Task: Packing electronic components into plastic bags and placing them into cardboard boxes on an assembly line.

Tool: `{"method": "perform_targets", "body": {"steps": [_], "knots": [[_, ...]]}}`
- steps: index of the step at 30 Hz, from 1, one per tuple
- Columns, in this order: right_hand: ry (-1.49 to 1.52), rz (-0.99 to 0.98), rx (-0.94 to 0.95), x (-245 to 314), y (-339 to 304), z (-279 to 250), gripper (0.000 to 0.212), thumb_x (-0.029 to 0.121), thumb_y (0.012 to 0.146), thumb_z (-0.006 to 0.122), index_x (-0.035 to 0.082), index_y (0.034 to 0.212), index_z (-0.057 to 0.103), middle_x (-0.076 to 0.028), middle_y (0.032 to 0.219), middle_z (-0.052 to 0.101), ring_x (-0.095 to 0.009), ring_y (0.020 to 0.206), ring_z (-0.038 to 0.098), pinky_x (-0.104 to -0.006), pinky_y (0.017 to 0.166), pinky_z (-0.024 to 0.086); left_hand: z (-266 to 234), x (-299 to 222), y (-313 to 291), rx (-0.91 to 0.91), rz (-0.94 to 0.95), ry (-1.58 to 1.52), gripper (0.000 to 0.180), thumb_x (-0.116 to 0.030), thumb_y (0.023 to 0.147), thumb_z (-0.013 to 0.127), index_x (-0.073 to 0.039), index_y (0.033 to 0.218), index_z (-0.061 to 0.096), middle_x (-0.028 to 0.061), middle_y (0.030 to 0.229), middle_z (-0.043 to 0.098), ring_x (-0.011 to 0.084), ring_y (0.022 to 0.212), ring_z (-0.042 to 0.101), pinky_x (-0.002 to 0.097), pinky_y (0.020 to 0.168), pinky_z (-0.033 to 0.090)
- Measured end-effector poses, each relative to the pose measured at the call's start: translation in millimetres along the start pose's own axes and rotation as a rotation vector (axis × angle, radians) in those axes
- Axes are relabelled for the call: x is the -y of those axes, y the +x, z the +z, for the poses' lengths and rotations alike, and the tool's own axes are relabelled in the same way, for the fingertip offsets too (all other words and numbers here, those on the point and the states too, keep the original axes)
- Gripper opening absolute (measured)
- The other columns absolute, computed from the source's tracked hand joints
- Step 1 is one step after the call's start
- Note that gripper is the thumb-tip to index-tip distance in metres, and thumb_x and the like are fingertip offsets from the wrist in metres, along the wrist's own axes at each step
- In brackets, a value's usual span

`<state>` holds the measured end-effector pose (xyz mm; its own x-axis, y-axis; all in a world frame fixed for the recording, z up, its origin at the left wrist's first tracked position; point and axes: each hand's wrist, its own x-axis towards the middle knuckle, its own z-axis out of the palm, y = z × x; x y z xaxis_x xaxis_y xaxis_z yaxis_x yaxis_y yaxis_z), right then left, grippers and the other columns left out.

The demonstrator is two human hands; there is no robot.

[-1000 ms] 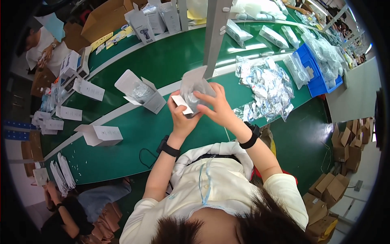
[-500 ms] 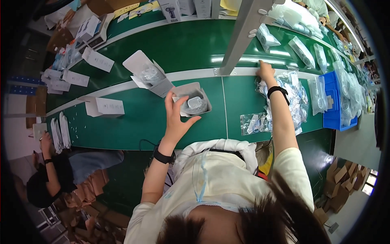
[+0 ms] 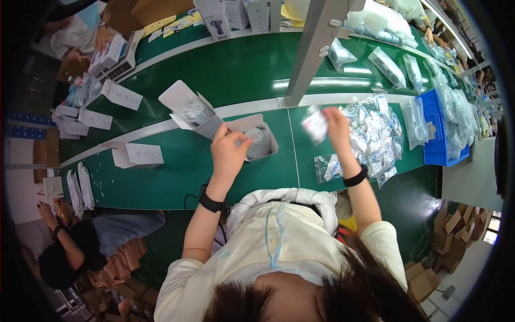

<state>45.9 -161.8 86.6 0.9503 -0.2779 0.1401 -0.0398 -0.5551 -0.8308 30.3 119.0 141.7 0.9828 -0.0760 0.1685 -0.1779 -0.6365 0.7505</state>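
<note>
The right hand (image 3: 338,130) pinches a small clear plastic packet with white contents (image 3: 315,127), blurred, between thumb and fingers, above the green worktop (image 3: 198,185) and just left of a broad heap of small clear plastic packets with white and blue contents (image 3: 374,131). The left hand (image 3: 226,155) is at the left end of an open white rectangular cardboard box (image 3: 272,141), its fingers bent over the near left part; whether they grip the wall or only rest there, I cannot tell. Inside this box lies a rounded item in clear wrapping (image 3: 259,140), close to the left fingertips. The box stands between the two hands, and the pinched packet is up to its right, apart from it.

Just beyond the left hand, a second open white cardboard box with a raised flap (image 3: 206,127) holds a crumpled clear-wrapped item (image 3: 196,111). Farther left, a third white box with its flap out (image 3: 140,155) lies on the worktop. A black band circles each wrist. Right of the heap sits a blue plastic bin (image 3: 432,124) with clear bagged items (image 3: 456,121) beside it. A grey metal post (image 3: 316,53) rises beyond the boxes.
</note>
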Motion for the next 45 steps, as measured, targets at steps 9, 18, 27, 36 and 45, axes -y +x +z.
{"method": "perform_targets", "body": {"steps": [9, 18, 27, 36, 45], "knots": [[0.599, -0.094, 0.577, 90.5, -18.5, -8.7, 0.016, 0.015, 0.082, 0.056, 0.005, 0.094, 0.059, -0.003, 0.086, 0.057, -0.013, 0.074, 0.055, -0.0256, 0.062, 0.046, -3.7, 5.5, 6.3, -0.075, 0.022, -0.032, 0.017, -0.005, 0.058, 0.072, -0.002, 0.067, 0.058, 0.0088, 0.090, 0.056, 0.0263, 0.074, 0.057, 0.0310, 0.065, 0.044], [-0.302, -1.188, 0.635, 149.9, -17.0, 43.7, 0.007, 0.006, 0.066, 0.056, 0.005, 0.073, 0.054, -0.006, 0.076, 0.049, -0.020, 0.074, 0.052, -0.0308, 0.058, 0.048, -6.1, 14.7, 7.3, -0.053, 0.054, -0.011, 0.015, -0.003, 0.059, 0.069, -0.004, 0.070, 0.060, 0.0099, 0.100, 0.057, 0.0284, 0.077, 0.058, 0.0321, 0.064, 0.046], [-0.188, -1.121, 0.687, 147.8, -15.3, 46.5, 0.023, 0.007, 0.065, 0.057, 0.005, 0.088, 0.053, -0.007, 0.088, 0.050, -0.022, 0.077, 0.054, -0.0297, 0.059, 0.048, -5.4, 22.0, 4.3, -0.084, -0.110, -0.208, 0.014, 0.000, 0.063, 0.066, -0.002, 0.076, 0.063, 0.0109, 0.092, 0.058, 0.0209, 0.060, 0.055, 0.0288, 0.055, 0.044], [-0.215, -0.995, 0.446, 125.5, -35.4, 38.9, 0.026, 0.012, 0.069, 0.064, 0.005, 0.090, 0.052, -0.007, 0.085, 0.049, -0.021, 0.079, 0.053, -0.0315, 0.065, 0.046, -3.5, 14.2, 2.5, -0.095, -0.061, -0.195, 0.013, -0.001, 0.064, 0.067, -0.002, 0.075, 0.062, 0.0105, 0.091, 0.058, 0.0166, 0.052, 0.050, 0.0272, 0.051, 0.042], [-0.322, -1.180, 0.766, 113.9, -34.6, 50.4, 0.052, 0.024, 0.064, 0.071, 0.002, 0.106, 0.052, -0.010, 0.104, 0.052, -0.023, 0.088, 0.054, -0.0390, 0.090, 0.038, -7.7, 25.8, -2.4, -0.077, -0.115, -0.416, 0.009, 0.001, 0.070, 0.064, 0.000, 0.078, 0.061, 0.0066, 0.091, 0.055, 0.0146, 0.071, 0.054, 0.0253, 0.058, 0.045]]}}
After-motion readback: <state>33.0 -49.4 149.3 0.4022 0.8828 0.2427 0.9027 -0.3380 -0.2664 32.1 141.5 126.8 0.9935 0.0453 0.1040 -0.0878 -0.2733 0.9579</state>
